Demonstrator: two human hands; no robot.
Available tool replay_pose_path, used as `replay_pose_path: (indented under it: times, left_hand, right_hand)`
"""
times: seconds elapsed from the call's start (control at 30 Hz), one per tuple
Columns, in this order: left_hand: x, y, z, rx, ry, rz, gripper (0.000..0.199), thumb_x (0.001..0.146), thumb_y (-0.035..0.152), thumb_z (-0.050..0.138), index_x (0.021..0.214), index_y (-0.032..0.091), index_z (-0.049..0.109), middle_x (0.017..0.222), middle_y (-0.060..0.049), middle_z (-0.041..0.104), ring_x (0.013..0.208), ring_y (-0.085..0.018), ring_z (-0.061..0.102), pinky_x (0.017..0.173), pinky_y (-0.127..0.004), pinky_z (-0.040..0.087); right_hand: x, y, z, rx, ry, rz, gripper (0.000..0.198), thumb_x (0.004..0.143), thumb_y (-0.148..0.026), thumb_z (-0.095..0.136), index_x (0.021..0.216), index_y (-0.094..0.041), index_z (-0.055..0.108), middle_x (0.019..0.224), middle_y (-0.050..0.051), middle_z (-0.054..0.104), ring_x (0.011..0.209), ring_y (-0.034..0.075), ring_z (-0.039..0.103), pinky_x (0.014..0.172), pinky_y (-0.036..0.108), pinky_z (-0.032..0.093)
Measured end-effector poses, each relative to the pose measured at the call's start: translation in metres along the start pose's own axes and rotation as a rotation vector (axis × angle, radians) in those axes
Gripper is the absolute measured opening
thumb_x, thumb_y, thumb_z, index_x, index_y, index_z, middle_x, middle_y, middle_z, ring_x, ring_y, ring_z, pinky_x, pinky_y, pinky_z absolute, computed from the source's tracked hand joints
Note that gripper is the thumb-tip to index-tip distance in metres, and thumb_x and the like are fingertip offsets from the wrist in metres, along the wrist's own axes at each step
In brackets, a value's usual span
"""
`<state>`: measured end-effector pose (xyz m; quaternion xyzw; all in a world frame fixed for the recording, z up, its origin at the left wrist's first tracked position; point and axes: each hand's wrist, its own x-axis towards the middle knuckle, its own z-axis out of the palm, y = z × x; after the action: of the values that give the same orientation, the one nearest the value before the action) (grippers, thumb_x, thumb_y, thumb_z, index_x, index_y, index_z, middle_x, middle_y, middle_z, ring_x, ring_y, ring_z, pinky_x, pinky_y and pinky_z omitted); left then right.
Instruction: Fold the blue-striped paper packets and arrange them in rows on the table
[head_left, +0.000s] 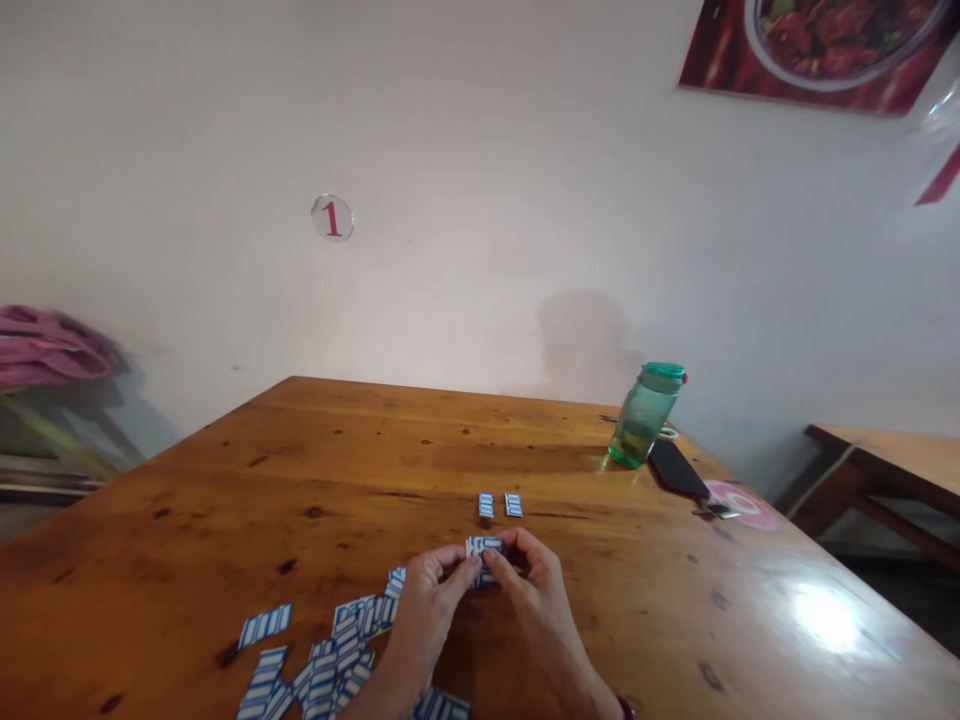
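A small bunch of blue-and-white striped cards [483, 546] is pinched between my two hands, just above the wooden table. My left hand [429, 596] grips its left side with thumb and fingers, and my right hand [538, 590] grips the right side. Just beyond my fingers, two small striped pieces lie side by side, a left one [486, 504] and a right one [514, 505]. Loose striped cards [324, 672] are heaped beside and partly behind my left forearm. One card [265, 626] lies apart at the heap's left.
On the right of the wooden table [360, 450] stands a green water bottle [646, 415]. Beside it are a dark phone [678, 470] and a pink round item [742, 504]. A white wall rises behind the table. Another table [900, 450] stands at the far right.
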<state>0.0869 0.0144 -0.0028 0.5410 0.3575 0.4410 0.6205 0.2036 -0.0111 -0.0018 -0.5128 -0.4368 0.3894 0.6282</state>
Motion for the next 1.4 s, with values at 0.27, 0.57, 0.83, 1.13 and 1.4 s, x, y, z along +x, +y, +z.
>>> replay_pose_path:
  times: [0.27, 0.57, 0.83, 1.13, 1.4]
  left_hand:
    - [0.000, 0.007, 0.004, -0.097, -0.075, -0.025, 0.021, 0.064, 0.032, 0.066, 0.074, 0.014, 0.069, 0.073, -0.006, 0.071, 0.069, -0.020, 0.063, 0.070, -0.029, 0.048]
    - [0.003, -0.005, 0.002, -0.066, -0.022, 0.013, 0.020, 0.071, 0.033, 0.058, 0.082, 0.018, 0.049, 0.067, -0.002, 0.069, 0.064, -0.018, 0.064, 0.065, -0.029, 0.048]
    - [-0.005, 0.008, -0.010, 0.720, -0.009, 0.185, 0.027, 0.073, 0.020, 0.049, 0.097, 0.019, 0.060, 0.110, -0.009, 0.063, 0.109, -0.025, 0.051, 0.095, -0.040, 0.036]
    - [-0.042, 0.011, -0.034, 1.367, -0.288, -0.071, 0.058, 0.071, 0.022, 0.046, 0.128, 0.017, 0.040, 0.140, -0.008, 0.028, 0.131, -0.029, 0.013, 0.104, -0.053, 0.008]
    - [-0.019, 0.013, -0.024, 1.266, -0.082, 0.075, 0.049, 0.079, 0.015, 0.031, 0.128, 0.015, 0.040, 0.134, -0.009, 0.042, 0.129, -0.022, 0.023, 0.105, -0.052, 0.012]
  right_hand:
    - [0.000, 0.001, 0.002, 0.021, -0.028, -0.015, 0.019, 0.064, -0.031, 0.065, 0.065, -0.015, 0.055, 0.057, -0.002, 0.054, 0.052, 0.011, 0.045, 0.051, 0.021, 0.038]
    - [0.000, 0.000, -0.001, -0.038, -0.079, -0.007, 0.017, 0.064, -0.030, 0.064, 0.065, -0.014, 0.060, 0.061, 0.002, 0.060, 0.058, 0.015, 0.052, 0.057, 0.025, 0.044]
    - [0.005, -0.007, -0.011, -0.194, -0.003, -0.146, 0.014, 0.071, -0.028, 0.055, 0.066, -0.016, 0.056, 0.061, -0.001, 0.057, 0.057, 0.012, 0.048, 0.054, 0.021, 0.038]
    - [0.003, 0.004, -0.012, -0.667, -0.149, -0.255, 0.013, 0.077, -0.019, 0.047, 0.068, -0.016, 0.057, 0.061, 0.000, 0.057, 0.055, 0.012, 0.048, 0.053, 0.021, 0.034]
    - [-0.005, 0.011, -0.007, -1.201, -0.372, -0.227, 0.016, 0.077, -0.009, 0.044, 0.076, -0.018, 0.057, 0.078, 0.004, 0.059, 0.065, 0.014, 0.054, 0.057, 0.023, 0.032]
